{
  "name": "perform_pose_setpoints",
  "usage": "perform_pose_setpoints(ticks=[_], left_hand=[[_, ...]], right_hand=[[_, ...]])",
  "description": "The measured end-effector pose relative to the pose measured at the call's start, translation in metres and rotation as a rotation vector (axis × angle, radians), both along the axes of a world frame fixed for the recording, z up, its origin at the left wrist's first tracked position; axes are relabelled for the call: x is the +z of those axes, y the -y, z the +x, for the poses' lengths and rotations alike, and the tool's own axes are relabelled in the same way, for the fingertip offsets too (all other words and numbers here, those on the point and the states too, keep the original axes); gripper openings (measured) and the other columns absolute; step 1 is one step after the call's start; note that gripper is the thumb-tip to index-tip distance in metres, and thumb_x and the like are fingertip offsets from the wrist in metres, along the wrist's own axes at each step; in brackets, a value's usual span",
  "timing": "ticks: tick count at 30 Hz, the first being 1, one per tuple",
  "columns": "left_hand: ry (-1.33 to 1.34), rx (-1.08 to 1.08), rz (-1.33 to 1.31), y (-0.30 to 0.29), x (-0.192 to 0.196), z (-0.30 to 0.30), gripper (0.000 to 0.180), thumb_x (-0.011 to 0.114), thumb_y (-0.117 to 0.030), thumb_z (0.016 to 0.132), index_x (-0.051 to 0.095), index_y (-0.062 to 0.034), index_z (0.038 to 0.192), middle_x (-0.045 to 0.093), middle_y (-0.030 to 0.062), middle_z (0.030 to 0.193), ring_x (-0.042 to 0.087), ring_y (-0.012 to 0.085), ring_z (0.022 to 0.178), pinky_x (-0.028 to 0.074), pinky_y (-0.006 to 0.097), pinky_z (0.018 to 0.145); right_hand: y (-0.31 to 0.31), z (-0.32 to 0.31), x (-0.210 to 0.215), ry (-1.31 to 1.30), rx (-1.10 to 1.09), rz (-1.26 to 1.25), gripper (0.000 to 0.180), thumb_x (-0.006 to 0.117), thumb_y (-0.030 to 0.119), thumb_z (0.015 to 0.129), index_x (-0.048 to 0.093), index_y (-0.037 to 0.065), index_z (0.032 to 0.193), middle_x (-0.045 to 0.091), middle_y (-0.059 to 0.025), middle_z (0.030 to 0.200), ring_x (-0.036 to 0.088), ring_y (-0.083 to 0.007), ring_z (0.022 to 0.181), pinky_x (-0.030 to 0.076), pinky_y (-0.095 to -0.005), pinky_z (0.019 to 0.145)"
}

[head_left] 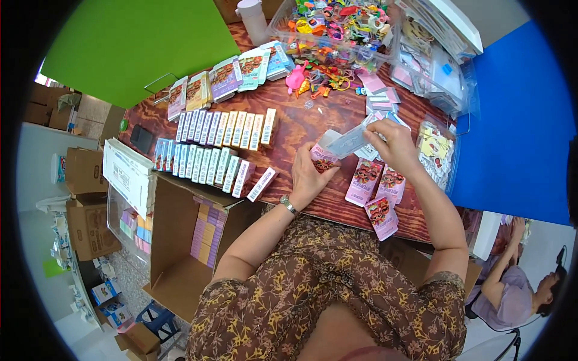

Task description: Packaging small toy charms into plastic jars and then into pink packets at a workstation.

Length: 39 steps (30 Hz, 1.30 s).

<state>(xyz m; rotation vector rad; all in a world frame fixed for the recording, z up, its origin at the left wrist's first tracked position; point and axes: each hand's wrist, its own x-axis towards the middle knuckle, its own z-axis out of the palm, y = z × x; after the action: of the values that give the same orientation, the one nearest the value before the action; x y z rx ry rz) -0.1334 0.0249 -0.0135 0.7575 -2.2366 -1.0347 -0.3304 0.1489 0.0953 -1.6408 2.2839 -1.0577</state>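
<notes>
Over the table's front half, my left hand point(308, 178) is closed round a small pink printed carton point(323, 161) with its upper end open. My right hand point(392, 143) pinches a flat, pale grey-blue packet point(349, 143), whose lower end is at the carton's open top. Whether the packet's tip is inside cannot be made out. Below my right hand lie several flat pink cartons point(363, 179). Left of my left hand stand rows of small upright boxes, the back row point(223, 127) purple and orange, the front one point(198, 161) blue, green and pink. One pink box point(262, 183) leans at the row's end.
Fanned stacks of flat cartons point(226, 77) lie farther back. A clear bin point(337, 45) of colourful small toys stands behind, with loose toys before it. Bins of packets point(430, 81) and pale pieces point(436, 153) are at right. An open cardboard box point(174, 240) stands left of me; another person point(512, 289) sits at right.
</notes>
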Motion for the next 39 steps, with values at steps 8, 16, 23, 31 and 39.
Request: perform_pose_setpoints(ticks=[8, 16, 23, 31, 39], left_hand=[[-0.035, 0.008, -0.079, 0.004, -0.004, 0.024, 0.077, 0.092, -0.021, 0.064, 0.046, -0.0020, 0.124, 0.060, 0.0202, 0.110, 0.062, 0.0376, 0.102, 0.051, 0.044, 0.084], [-0.066, -0.002, -0.083, 0.007, 0.000, 0.036, 0.077, 0.092, -0.018, 0.064, 0.046, -0.0018, 0.124, 0.062, 0.0196, 0.106, 0.063, 0.0383, 0.098, 0.052, 0.044, 0.082], [-0.128, 0.006, -0.251, 0.002, 0.006, 0.030, 0.077, 0.089, -0.015, 0.067, 0.046, 0.0027, 0.128, 0.058, 0.0220, 0.108, 0.058, 0.0408, 0.098, 0.049, 0.044, 0.082], [-0.107, -0.010, -0.230, 0.000, 0.008, 0.028, 0.075, 0.087, -0.015, 0.069, 0.046, 0.0005, 0.129, 0.057, 0.0205, 0.108, 0.059, 0.0389, 0.097, 0.049, 0.045, 0.081], [0.007, -0.071, -0.134, -0.002, 0.000, 0.039, 0.081, 0.089, -0.020, 0.067, 0.045, -0.0021, 0.133, 0.058, 0.0210, 0.113, 0.060, 0.0383, 0.102, 0.051, 0.045, 0.084]], right_hand=[[0.012, 0.017, 0.004, 0.007, 0.029, -0.002, 0.016, 0.069, 0.016, 0.092, 0.070, 0.001, 0.095, 0.068, -0.0146, 0.085, 0.067, -0.0300, 0.077, 0.051, -0.0382, 0.069], [0.019, 0.028, 0.005, -0.057, 0.083, 0.001, 0.011, 0.070, 0.010, 0.090, 0.069, 0.000, 0.094, 0.066, -0.0141, 0.082, 0.066, -0.0299, 0.075, 0.051, -0.0383, 0.067], [0.030, 0.058, -0.013, -0.161, 0.058, 0.033, 0.011, 0.071, 0.012, 0.089, 0.065, 0.002, 0.089, 0.065, -0.0143, 0.081, 0.066, -0.0329, 0.071, 0.054, -0.0409, 0.062], [0.026, 0.074, -0.036, -0.286, 0.101, -0.064, 0.016, 0.073, 0.013, 0.087, 0.063, 0.005, 0.098, 0.065, -0.0141, 0.083, 0.065, -0.0324, 0.067, 0.053, -0.0403, 0.057], [0.024, 0.045, -0.036, 1.117, -0.064, 0.204, 0.021, 0.064, 0.028, 0.100, 0.064, 0.007, 0.104, 0.062, 0.0023, 0.085, 0.059, -0.0078, 0.072, 0.047, -0.0257, 0.056]])
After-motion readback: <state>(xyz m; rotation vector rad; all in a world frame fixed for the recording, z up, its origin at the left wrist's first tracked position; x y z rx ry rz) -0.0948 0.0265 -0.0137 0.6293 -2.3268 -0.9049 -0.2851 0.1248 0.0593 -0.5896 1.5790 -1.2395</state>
